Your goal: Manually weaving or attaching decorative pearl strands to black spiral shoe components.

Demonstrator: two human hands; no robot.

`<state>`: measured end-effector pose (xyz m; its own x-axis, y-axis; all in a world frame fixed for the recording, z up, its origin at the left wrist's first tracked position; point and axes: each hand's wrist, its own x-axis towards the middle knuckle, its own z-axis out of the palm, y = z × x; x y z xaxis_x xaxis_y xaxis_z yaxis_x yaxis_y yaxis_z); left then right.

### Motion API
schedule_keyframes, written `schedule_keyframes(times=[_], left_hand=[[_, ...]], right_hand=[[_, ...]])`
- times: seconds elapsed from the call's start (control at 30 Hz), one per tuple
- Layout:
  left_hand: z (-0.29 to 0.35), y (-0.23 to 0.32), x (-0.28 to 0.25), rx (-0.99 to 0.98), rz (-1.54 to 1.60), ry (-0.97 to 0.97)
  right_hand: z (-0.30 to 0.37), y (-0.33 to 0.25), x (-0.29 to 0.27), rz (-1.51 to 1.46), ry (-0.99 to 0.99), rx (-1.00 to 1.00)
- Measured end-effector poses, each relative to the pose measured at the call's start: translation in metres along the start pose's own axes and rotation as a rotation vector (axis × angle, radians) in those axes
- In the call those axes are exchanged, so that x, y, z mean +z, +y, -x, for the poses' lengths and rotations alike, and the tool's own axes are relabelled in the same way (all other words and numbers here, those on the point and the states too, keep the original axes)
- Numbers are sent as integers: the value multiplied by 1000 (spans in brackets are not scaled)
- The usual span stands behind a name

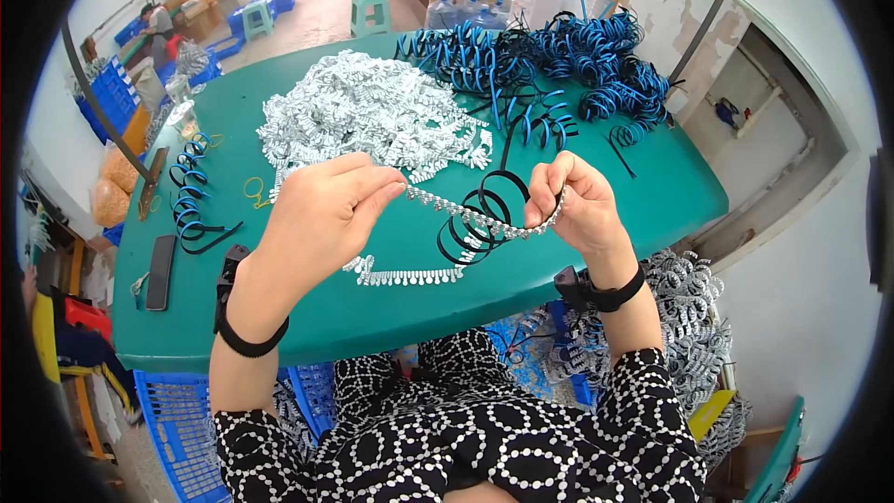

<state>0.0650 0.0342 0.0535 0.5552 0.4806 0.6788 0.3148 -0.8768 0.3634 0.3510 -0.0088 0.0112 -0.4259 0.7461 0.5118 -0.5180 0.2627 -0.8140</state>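
Between my two hands a silver strip edged with small tabs [466, 212] is stretched above the table, sagging slightly toward the right. My left hand [326, 214] pinches its left end between thumb and fingers. At the other end, my right hand [575, 200] is closed on the strip, where a dark edge shows along it. Loops of a black curled ribbon [445, 240] hang behind the strip; whether they join it I cannot tell. Beneath, a white strip with round tabs [410, 277] lies on the green table [279, 321]. Beyond my hands is a heap of similar white strips [358, 112].
Black-and-blue coiled ribbons [596, 56] are piled at the far right, with another blue coil [189, 188] at left. A phone [161, 272] lies near the left edge. Blue crates [186, 419] and heaped grey coils [684, 307] flank my lap. A person [158, 23] sits far back.
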Motion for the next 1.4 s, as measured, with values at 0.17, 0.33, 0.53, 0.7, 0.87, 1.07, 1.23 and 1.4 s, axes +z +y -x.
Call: schedule_keyframes(times=[0.17, 0.33, 0.53, 0.7, 0.87, 1.07, 1.23, 1.4], left_hand=[[-6, -2, 4, -5, -33, -59], [-6, -6, 8, 2, -54, -82], [-8, -8, 12, 30, -81, -87], [-3, -9, 14, 7, -45, -80], [-2, -8, 16, 19, -19, -93], [-1, -4, 13, 16, -55, -129], [0, -2, 14, 29, -103, -162], [2, -2, 13, 54, -58, -103]], right_hand=[[-3, -1, 1, -14, -58, 19], [-9, 0, 4, -20, -138, 81], [-13, -1, 5, 13, -177, 130], [-20, -1, 9, 31, -251, 151], [-27, -3, 16, 44, -310, 177], [-34, 0, 18, 30, -366, 204], [-36, 0, 20, 28, -387, 254], [-40, 6, 16, -36, -422, 237]])
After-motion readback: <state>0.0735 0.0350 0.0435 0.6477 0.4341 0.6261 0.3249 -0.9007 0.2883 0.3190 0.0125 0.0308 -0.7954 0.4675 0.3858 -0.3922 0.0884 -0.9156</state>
